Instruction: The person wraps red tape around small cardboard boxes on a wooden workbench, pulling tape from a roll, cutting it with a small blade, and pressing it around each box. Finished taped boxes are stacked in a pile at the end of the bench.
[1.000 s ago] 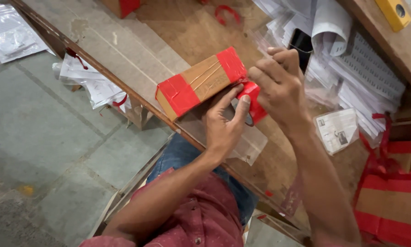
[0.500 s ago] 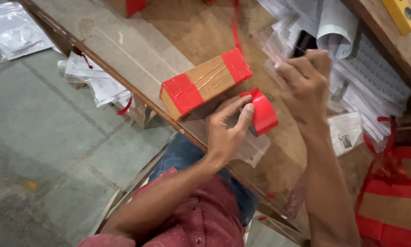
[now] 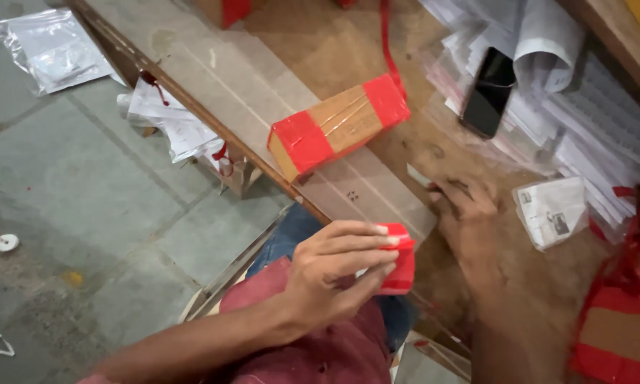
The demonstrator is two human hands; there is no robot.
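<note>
Head view: left hand [image 3: 334,274] pinching red tape roll [image 3: 398,267] just off near tabletop [image 3: 263,78] edge, above lap. Right hand [image 3: 469,213] blurred, fingers spread flat on tabletop. Cardboard box [image 3: 337,126] with red-taped ends lying near that edge. Black phone [image 3: 487,92] on paper stack [image 3: 590,121] toward far right.

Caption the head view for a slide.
Left hand grips a red tape roll; right hand rests on the table near a red-taped cardboard box.
</note>
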